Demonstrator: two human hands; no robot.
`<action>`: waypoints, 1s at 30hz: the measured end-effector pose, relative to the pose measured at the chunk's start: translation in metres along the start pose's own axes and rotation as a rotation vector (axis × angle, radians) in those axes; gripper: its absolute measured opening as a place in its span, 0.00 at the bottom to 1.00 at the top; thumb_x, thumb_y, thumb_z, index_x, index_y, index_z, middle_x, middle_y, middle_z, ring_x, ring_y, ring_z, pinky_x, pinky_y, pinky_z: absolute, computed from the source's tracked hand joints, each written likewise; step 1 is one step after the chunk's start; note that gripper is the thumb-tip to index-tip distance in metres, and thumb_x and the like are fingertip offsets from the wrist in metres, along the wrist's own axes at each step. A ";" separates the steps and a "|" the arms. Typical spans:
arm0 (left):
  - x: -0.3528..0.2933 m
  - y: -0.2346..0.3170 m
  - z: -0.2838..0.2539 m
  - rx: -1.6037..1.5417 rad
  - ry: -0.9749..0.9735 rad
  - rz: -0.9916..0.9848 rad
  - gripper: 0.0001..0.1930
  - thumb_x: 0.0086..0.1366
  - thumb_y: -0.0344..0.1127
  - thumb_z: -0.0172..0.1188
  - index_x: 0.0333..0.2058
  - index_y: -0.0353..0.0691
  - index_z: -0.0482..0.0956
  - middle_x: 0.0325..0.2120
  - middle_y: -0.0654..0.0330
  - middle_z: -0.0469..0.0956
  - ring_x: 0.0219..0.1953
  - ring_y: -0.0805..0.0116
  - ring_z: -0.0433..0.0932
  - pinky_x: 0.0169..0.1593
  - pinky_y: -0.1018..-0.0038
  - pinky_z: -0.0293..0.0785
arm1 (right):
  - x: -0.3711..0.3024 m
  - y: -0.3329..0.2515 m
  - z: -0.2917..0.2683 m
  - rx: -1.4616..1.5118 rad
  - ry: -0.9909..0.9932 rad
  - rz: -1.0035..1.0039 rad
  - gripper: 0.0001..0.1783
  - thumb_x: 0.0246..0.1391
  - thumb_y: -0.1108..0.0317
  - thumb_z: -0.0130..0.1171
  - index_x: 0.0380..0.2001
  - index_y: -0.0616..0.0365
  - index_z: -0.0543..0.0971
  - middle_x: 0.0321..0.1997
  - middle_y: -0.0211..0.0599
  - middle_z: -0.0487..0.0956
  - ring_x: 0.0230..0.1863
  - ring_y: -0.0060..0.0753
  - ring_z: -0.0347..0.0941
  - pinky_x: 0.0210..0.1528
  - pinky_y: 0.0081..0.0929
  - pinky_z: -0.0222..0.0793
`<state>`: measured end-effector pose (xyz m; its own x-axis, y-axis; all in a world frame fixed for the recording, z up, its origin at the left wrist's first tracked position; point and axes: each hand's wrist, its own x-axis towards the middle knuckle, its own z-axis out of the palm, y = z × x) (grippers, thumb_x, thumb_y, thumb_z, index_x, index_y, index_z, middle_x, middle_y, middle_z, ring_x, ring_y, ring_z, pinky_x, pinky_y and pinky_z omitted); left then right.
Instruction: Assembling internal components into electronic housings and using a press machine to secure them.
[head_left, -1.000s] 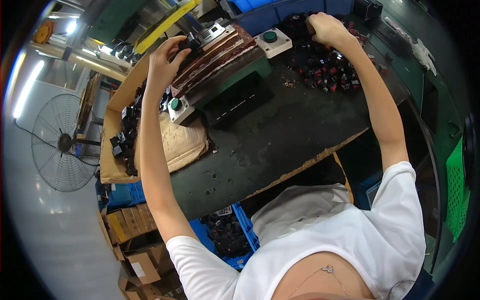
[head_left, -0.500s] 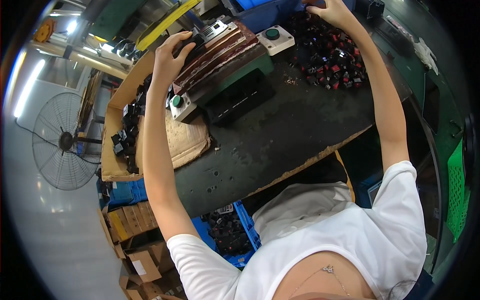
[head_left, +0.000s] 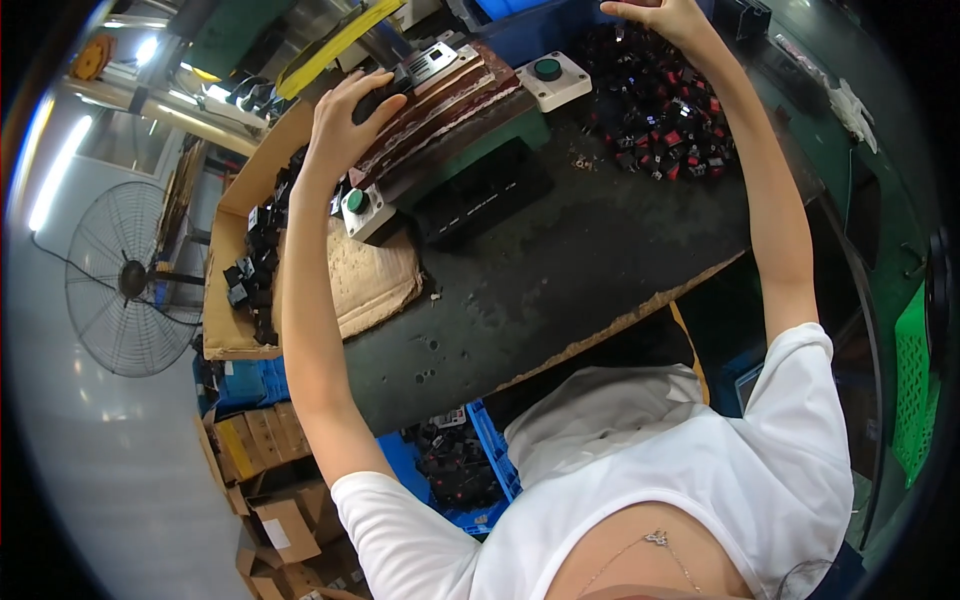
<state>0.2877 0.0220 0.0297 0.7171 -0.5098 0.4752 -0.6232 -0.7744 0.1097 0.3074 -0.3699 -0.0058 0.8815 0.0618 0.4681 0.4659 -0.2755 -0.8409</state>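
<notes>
My left hand (head_left: 345, 120) is at the machine's fixture block (head_left: 440, 110). Its thumb and fingers are curled round a black plastic part (head_left: 376, 100) at the left end of the block. A metal plate with slots (head_left: 432, 62) lies on top of the block, just right of those fingers. My right hand (head_left: 668, 18) is at the top edge, above a heap of small black and red parts (head_left: 665, 110) and beside a dark blue bin (head_left: 540, 30). Its fingers are bent together and partly cut off, so what they hold cannot be made out.
White boxes with green push buttons flank the block: the left button box (head_left: 366, 212) and the right button box (head_left: 553, 80). A cardboard box (head_left: 222, 300) of black parts stands left. Below the worktable (head_left: 520, 290) sits a blue crate (head_left: 490, 450). A yellow bar (head_left: 335, 50) slants above.
My left hand has shifted slightly right and down, its fingers spreading further over the black part. My right hand has moved up a little, further out of the picture.
</notes>
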 end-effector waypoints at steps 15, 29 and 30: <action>-0.124 0.045 -0.026 -0.023 0.269 -0.247 0.13 0.62 0.34 0.55 0.45 0.39 0.75 0.48 0.58 0.73 0.58 0.58 0.63 0.58 0.65 0.59 | -0.009 -0.015 0.020 0.683 -0.114 0.350 0.14 0.52 0.72 0.58 0.42 0.64 0.74 0.39 0.38 0.78 0.40 0.24 0.75 0.44 0.16 0.71; -0.157 0.014 0.001 0.149 0.298 -0.152 0.13 0.56 0.31 0.56 0.41 0.40 0.75 0.46 0.61 0.72 0.50 0.61 0.69 0.53 0.67 0.62 | -0.020 -0.026 0.054 0.087 -0.196 -0.030 0.16 0.51 0.71 0.60 0.44 0.60 0.76 0.41 0.27 0.76 0.42 0.17 0.70 0.47 0.17 0.65; -0.158 0.015 0.000 0.152 0.290 -0.147 0.12 0.57 0.31 0.56 0.41 0.40 0.75 0.46 0.61 0.72 0.49 0.61 0.69 0.53 0.67 0.62 | -0.018 -0.028 0.059 0.032 -0.191 -0.075 0.17 0.50 0.72 0.60 0.45 0.60 0.76 0.40 0.27 0.76 0.42 0.18 0.71 0.48 0.17 0.66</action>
<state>0.1656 0.0909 -0.0439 0.6635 -0.2783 0.6945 -0.4511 -0.8894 0.0745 0.2827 -0.3071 -0.0068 0.8415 0.2625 0.4721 0.5300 -0.2326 -0.8154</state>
